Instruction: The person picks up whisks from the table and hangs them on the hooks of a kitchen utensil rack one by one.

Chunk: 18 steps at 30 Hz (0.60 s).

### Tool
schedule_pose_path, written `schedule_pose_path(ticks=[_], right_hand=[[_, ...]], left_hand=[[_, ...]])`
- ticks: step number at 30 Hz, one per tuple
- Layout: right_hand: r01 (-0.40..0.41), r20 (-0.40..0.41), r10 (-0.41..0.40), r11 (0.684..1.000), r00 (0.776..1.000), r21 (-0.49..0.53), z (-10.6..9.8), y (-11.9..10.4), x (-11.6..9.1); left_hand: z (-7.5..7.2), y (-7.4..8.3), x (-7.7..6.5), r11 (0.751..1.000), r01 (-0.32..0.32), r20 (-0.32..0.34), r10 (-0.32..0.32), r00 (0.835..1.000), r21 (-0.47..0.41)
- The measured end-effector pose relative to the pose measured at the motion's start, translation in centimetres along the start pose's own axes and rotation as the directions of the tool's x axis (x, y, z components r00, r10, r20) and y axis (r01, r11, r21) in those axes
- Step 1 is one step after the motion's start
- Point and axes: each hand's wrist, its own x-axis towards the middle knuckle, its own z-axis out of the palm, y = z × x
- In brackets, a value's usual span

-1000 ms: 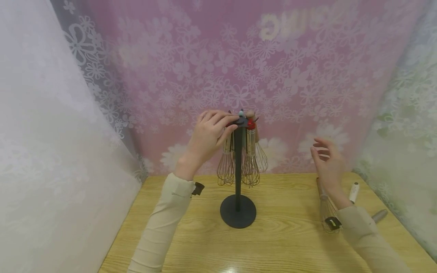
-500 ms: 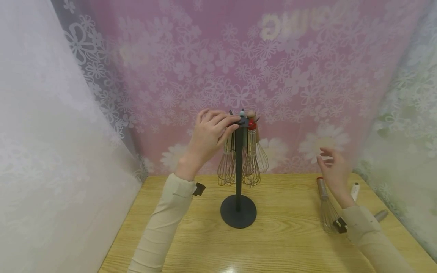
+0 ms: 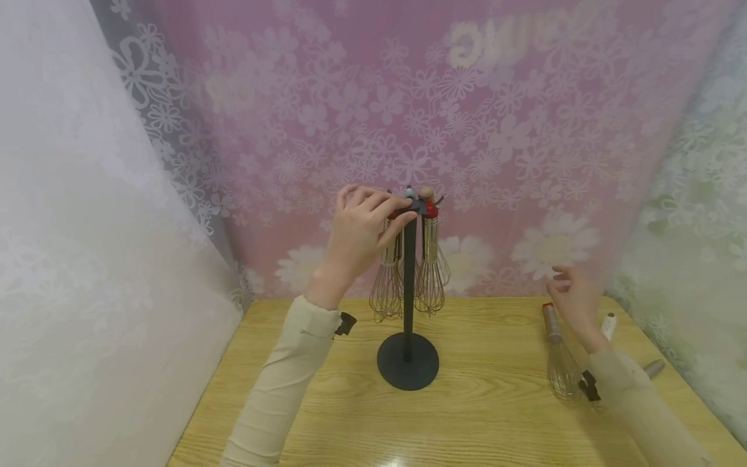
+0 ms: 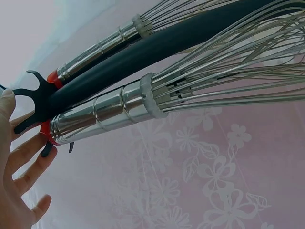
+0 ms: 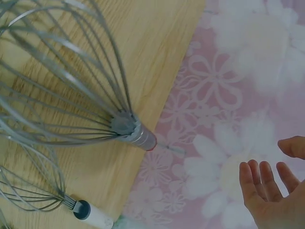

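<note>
A black whisk stand (image 3: 410, 288) with a round base rises from the table, its hooked top held between the thumb and fingers of my left hand (image 3: 358, 227). In the left wrist view, fingertips lie at the hooks, right at the red end of a steel-handled whisk (image 4: 102, 110). Another red-ended whisk (image 4: 95, 53) hangs across the pole. Behind them show a pale blue handle end (image 3: 410, 192) and a wooden one (image 3: 426, 193). My right hand (image 3: 574, 299) hovers with loosely bent fingers, holding nothing, near a steel whisk (image 3: 551, 322) lying on the table.
A white-handled whisk (image 5: 97, 217) lies right of the steel one on the wooden table (image 3: 467, 415). Farther right, a grey handle (image 3: 653, 368) shows beside my right sleeve. Flowered pink cloth (image 3: 350, 97) stands behind the table, with pale cloth at both sides.
The stand's hooked top has turned slightly under my left hand, and the hanging whisks have shifted with it. My right hand has moved down and to the right, toward the lying whisks.
</note>
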Motion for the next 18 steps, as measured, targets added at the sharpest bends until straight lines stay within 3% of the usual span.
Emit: schedule_pose_path(ticks=[12, 18], right_hand=[[0.001, 0.108, 0.010, 0.995, 0.994, -0.103, 0.3, 3.5, 0.1], [-0.048, 0.227, 0.079, 0.989, 0.971, -0.137, 0.0, 4.9, -0.3]], left_hand=[[0.1, 0.8, 0.2, 0.998, 0.044, -0.026, -0.043, 0.999, 0.048], [0.2, 1.0, 0.3, 0.997, 0.051, -0.043, -0.049, 0.998, 0.055]])
